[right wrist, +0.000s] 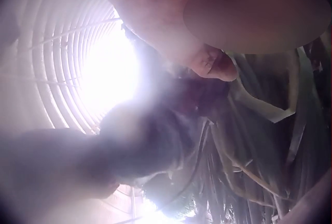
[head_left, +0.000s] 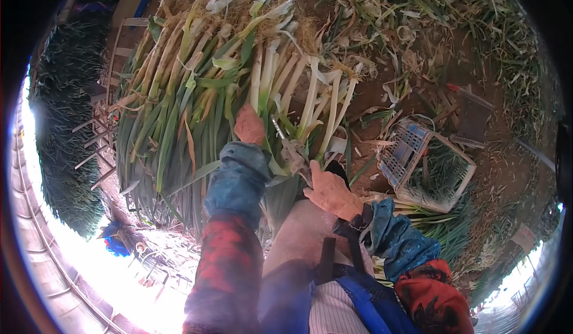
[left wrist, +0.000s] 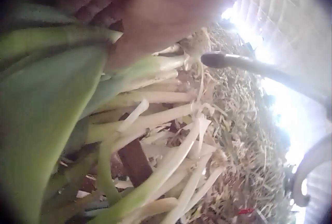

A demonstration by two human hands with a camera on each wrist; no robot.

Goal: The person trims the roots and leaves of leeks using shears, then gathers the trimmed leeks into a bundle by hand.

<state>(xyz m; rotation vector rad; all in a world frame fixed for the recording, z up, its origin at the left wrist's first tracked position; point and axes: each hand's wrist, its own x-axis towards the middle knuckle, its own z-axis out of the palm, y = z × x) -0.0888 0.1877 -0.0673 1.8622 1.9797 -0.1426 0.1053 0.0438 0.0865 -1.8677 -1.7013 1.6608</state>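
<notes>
A thick layer of leeks (head_left: 179, 95) lies with white stems toward the top of the head view and green leaves below. The left hand (head_left: 249, 125) grips a leek (head_left: 255, 80) among them; in the left wrist view the hand (left wrist: 161, 11) is above green leaves (left wrist: 57, 105), its fingertips partly hidden. Just right of it, the right hand (head_left: 333, 192) holds a tool with a wrapped handle (head_left: 293, 155) and a thin metal rod (head_left: 278, 127) angled up-left. A dark round-tipped rod (left wrist: 212, 59) shows near the stems. The right wrist view shows the right hand (right wrist: 171, 22), its grip blurred.
A plastic crate (head_left: 441, 203) with greens inside lies on the right, near a dustpan-like object (head_left: 474, 116). Loose leaves and trimmings (head_left: 412, 12) cover the soil at the upper right. Metal frames (head_left: 95, 146) and growing plants (head_left: 65, 119) stand on the left.
</notes>
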